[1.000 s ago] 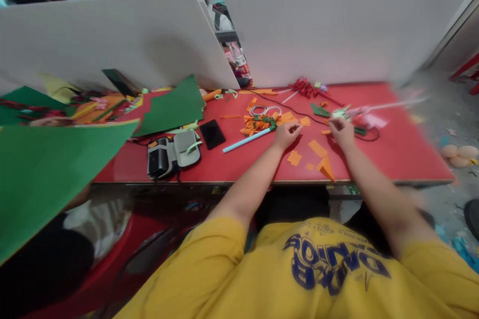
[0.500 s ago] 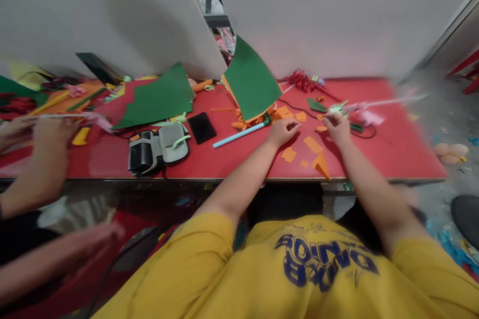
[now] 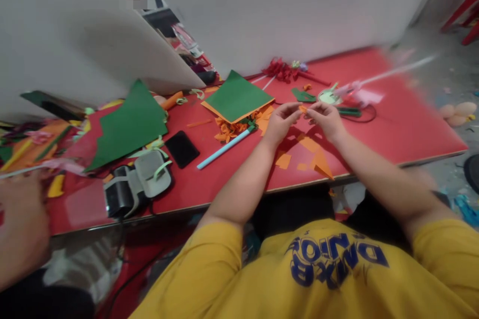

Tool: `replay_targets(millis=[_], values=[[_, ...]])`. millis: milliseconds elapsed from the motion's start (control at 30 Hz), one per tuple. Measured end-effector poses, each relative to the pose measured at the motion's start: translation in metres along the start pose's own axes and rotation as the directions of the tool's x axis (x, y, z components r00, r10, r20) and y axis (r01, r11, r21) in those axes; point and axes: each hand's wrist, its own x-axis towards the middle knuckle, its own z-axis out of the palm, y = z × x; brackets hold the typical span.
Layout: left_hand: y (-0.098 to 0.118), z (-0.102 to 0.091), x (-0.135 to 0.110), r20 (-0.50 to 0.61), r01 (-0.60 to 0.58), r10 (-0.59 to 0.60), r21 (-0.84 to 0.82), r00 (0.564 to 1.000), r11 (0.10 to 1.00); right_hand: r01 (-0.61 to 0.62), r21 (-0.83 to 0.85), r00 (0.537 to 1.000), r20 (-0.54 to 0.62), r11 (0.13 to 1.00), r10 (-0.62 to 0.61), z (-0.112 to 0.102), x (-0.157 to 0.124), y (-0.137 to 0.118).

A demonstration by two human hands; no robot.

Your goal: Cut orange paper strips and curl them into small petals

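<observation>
A small orange paper piece (image 3: 303, 109) is pinched between the fingertips of both hands above the red table (image 3: 404, 94). My left hand (image 3: 281, 122) grips it from the left, fingers closed. From the other side my right hand (image 3: 326, 118) pinches it, thumb and forefinger together. Below the hands lie cut orange paper scraps (image 3: 283, 161) and a folded orange paper piece (image 3: 322, 164). To the left, a light-blue stick (image 3: 224, 148) ends near crumpled orange paper petals (image 3: 226, 131), under a stack of green and orange sheets (image 3: 237, 95).
A black phone (image 3: 182, 149) and an open grey case (image 3: 153, 174) lie left of the stick. Farther left are more green sheets (image 3: 129, 124) and another person's hand (image 3: 24, 204). A red paper flower (image 3: 280, 69) and a pink glue gun (image 3: 350, 93) lie beyond my hands.
My hands have come together, and the orange paper piece now shows between their fingertips. The camera view has tilted, and the table appears slanted.
</observation>
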Motion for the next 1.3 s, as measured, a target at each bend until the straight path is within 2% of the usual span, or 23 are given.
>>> replay_targets(millis=[133, 367, 667, 733, 867, 967, 1100, 1200, 1300], values=[[-0.001, 0.004, -0.004, -0.039, 0.037, -0.039, -0.051, 0.998, 0.998, -0.01, -0.011, 0.999, 0.035, 1.0, 0.01, 0.003, -0.001, -0.005], [0.007, 0.002, -0.005, 0.089, 0.01, -0.006, -0.051, 0.996, 0.999, 0.034, -0.059, 0.995, 0.098, 0.998, -0.029, -0.003, -0.003, -0.007], [0.006, 0.003, -0.01, 0.056, 0.145, -0.14, -0.095, 0.989, 0.985, 0.03, -0.101, 0.99, 0.137, 0.994, -0.016, -0.002, -0.006, -0.01], [0.007, 0.003, -0.01, 0.071, 0.116, -0.111, -0.063, 0.991, 0.991, 0.048, -0.124, 0.988, 0.151, 0.991, -0.028, -0.003, -0.006, -0.009], [0.011, 0.001, -0.008, 0.082, -0.016, 0.011, 0.062, 0.997, 0.998, 0.104, -0.235, 0.984, 0.162, 0.966, -0.067, -0.006, -0.005, -0.003], [0.016, -0.001, -0.009, 0.073, -0.071, 0.058, 0.195, 0.996, 0.978, 0.105, -0.243, 0.985, 0.156, 0.964, -0.068, -0.007, -0.004, -0.001], [0.026, -0.002, -0.014, 0.115, -0.137, 0.104, 0.344, 0.988, 0.929, 0.11, -0.259, 0.985, 0.16, 0.96, -0.07, -0.005, -0.004, -0.002], [0.029, -0.002, -0.014, 0.111, -0.15, 0.118, 0.352, 0.987, 0.924, 0.097, -0.252, 0.985, 0.163, 0.963, -0.057, -0.004, -0.004, -0.004], [0.026, -0.003, -0.011, 0.06, -0.098, 0.084, 0.279, 0.995, 0.955, 0.078, -0.198, 0.986, 0.159, 0.977, -0.046, -0.003, -0.005, -0.006]])
